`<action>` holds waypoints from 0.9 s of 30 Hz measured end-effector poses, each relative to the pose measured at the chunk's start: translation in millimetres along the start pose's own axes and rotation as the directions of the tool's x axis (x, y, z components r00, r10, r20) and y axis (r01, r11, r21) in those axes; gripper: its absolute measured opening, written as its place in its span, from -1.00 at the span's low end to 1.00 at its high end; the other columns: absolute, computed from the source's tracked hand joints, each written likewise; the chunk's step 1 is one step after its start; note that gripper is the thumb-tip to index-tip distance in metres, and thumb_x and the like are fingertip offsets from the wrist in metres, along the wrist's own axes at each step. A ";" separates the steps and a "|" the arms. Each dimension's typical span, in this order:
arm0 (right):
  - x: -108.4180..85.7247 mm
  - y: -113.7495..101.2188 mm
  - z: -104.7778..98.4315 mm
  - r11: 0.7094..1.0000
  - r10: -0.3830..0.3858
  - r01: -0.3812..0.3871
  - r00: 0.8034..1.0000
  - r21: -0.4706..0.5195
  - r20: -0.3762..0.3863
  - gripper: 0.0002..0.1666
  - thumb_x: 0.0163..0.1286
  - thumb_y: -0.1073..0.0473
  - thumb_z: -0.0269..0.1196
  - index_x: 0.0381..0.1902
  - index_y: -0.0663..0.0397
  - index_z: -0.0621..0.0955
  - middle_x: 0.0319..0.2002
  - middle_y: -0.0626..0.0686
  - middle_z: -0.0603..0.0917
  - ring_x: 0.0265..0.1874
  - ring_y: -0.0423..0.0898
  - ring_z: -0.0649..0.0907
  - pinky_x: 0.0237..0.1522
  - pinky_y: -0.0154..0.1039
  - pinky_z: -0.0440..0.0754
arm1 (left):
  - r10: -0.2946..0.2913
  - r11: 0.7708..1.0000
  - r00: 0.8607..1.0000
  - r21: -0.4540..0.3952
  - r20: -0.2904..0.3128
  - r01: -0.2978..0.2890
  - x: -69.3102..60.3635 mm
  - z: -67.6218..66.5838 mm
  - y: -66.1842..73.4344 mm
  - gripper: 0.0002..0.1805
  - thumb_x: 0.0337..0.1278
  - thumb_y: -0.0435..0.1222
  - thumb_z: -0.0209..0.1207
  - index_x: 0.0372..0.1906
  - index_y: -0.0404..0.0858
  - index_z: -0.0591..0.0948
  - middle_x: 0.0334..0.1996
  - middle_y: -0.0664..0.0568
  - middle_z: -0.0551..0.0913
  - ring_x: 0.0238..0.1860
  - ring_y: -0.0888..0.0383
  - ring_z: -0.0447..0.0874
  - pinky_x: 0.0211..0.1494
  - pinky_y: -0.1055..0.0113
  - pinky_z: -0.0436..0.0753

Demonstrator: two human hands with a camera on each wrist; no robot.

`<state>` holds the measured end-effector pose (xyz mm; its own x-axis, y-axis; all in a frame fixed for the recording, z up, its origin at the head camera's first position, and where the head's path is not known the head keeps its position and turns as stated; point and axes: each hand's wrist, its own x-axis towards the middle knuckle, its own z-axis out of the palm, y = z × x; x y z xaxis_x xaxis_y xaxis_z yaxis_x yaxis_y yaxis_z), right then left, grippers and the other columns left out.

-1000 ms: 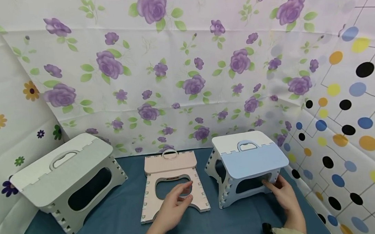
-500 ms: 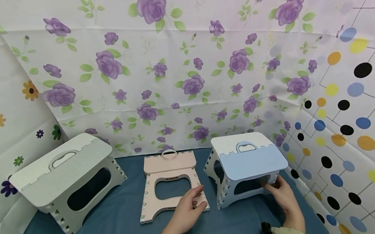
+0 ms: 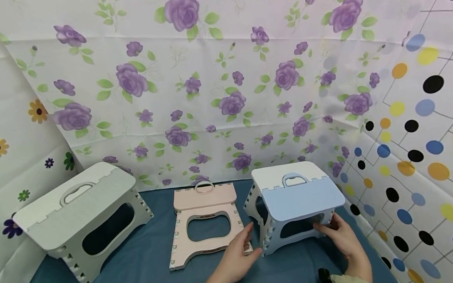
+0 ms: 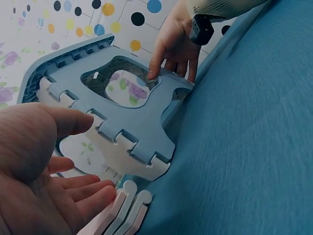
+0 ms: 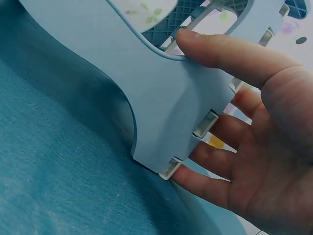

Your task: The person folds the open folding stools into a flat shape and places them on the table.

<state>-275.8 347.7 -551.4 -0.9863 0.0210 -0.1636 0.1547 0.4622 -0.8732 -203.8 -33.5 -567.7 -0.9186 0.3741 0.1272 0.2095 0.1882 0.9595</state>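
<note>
A blue and white folding step stool [image 3: 303, 199] stands unfolded at the right in the head view. My right hand [image 3: 344, 241] grips its right leg panel, thumb at the oval opening and fingers round the outer edge; the right wrist view shows this leg [image 5: 161, 93] held between thumb and fingers. My left hand [image 3: 236, 257] is spread beside the stool's left legs, in front of a folded pink step stool [image 3: 204, 199]. In the left wrist view, the thumb and fingers of that hand [image 4: 39, 166] are apart; contact with the blue stool's side is unclear.
A larger grey-green step stool [image 3: 82, 205] stands unfolded at the left. The surface is covered with a dark teal cloth [image 3: 137, 261]. Behind hangs a flowered curtain [image 3: 209, 88], and a dotted curtain [image 3: 419, 184] closes the right side.
My left hand has moved right, from over the pink stool to beside the blue stool. The blue stool has shifted slightly left in the head view, with my right hand still on it.
</note>
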 end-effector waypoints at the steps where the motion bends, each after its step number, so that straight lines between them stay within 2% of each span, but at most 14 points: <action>1: -0.3 0.3 -0.2 1.000 0.000 0.000 1.000 0.000 -0.002 0.21 0.46 -0.21 0.45 0.75 0.11 0.06 0.56 0.43 0.32 0.47 0.34 0.42 0.38 0.29 0.46 | -0.005 1.000 1.000 0.008 0.010 0.005 1.1 1.6 -1.1 -0.14 0.55 -0.05 0.29 0.70 -0.28 0.19 0.59 -0.28 0.31 0.44 -0.22 0.51 0.30 0.13 0.65; 5: -0.7 3.0 -0.1 1.000 0.002 -0.002 1.000 0.001 -0.006 0.21 0.46 -0.21 0.45 0.75 0.12 0.07 0.55 0.42 0.34 0.45 0.32 0.44 0.36 0.24 0.49 | -0.003 1.000 0.999 -0.026 0.045 0.004 2.3 6.3 6.2 -0.16 0.56 -0.10 0.27 0.68 -0.36 0.19 0.58 -0.38 0.30 0.44 -0.27 0.51 0.30 0.08 0.65; 7: -0.5 5.6 0.4 1.000 0.012 -0.012 1.000 0.005 -0.002 0.20 0.46 -0.21 0.46 0.74 0.14 0.08 0.55 0.41 0.35 0.45 0.30 0.45 0.35 0.21 0.51 | 0.002 1.000 0.999 0.003 0.051 -0.002 3.9 8.7 2.6 -0.18 0.59 -0.08 0.24 0.68 -0.37 0.20 0.57 -0.37 0.32 0.42 -0.20 0.55 0.25 0.17 0.68; 12: 0.2 11.3 0.8 1.000 0.027 -0.027 0.999 -0.011 0.023 0.20 0.46 -0.17 0.46 0.71 0.27 0.10 0.53 0.44 0.35 0.44 0.32 0.45 0.37 0.23 0.49 | -0.003 0.999 0.999 0.037 0.053 0.001 4.5 11.3 9.5 -0.20 0.61 -0.09 0.21 0.64 -0.47 0.22 0.52 -0.44 0.36 0.39 -0.19 0.59 0.23 0.19 0.69; 14: 0.7 12.5 0.5 0.999 0.027 -0.026 0.999 -0.025 0.031 0.17 0.47 -0.15 0.46 0.68 0.32 0.13 0.51 0.45 0.37 0.41 0.34 0.47 0.36 0.26 0.49 | -0.014 0.999 0.998 0.047 0.054 0.012 4.0 11.8 16.9 -0.22 0.61 -0.12 0.21 0.61 -0.51 0.24 0.50 -0.45 0.39 0.39 -0.20 0.57 0.25 0.17 0.67; 17: 0.9 13.6 0.1 0.999 0.026 -0.025 0.999 -0.036 0.038 0.11 0.47 -0.12 0.47 0.66 0.34 0.19 0.49 0.45 0.39 0.41 0.35 0.48 0.37 0.29 0.47 | -0.028 0.995 0.998 0.093 0.055 0.023 5.6 14.2 19.7 -0.26 0.59 -0.15 0.22 0.59 -0.50 0.29 0.49 -0.37 0.44 0.42 -0.15 0.55 0.26 0.19 0.67; 21: 1.6 14.0 0.6 1.000 0.029 -0.029 0.999 -0.012 0.039 0.15 0.46 -0.10 0.48 0.69 0.32 0.14 0.55 0.45 0.31 0.50 0.39 0.38 0.43 0.32 0.39 | -0.040 0.990 0.998 0.140 0.044 0.033 7.1 16.7 24.6 -0.30 0.55 -0.19 0.27 0.59 -0.40 0.36 0.51 -0.25 0.46 0.47 -0.14 0.50 0.30 0.16 0.65; 27: 2.7 16.8 1.4 0.999 0.042 -0.043 0.999 0.011 0.014 0.14 0.46 -0.09 0.48 0.68 0.32 0.16 0.56 0.46 0.31 0.50 0.38 0.38 0.46 0.33 0.35 | -0.014 0.985 0.999 0.171 0.043 0.007 9.0 18.9 19.9 -0.30 0.55 -0.18 0.27 0.59 -0.39 0.37 0.51 -0.23 0.45 0.47 -0.14 0.50 0.33 0.12 0.63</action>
<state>-275.9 354.3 -567.1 -0.9780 0.0282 -0.2069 0.1972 0.4512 -0.8704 -201.5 -9.3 -552.2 -0.9064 0.4099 0.1025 0.2574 0.3432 0.9033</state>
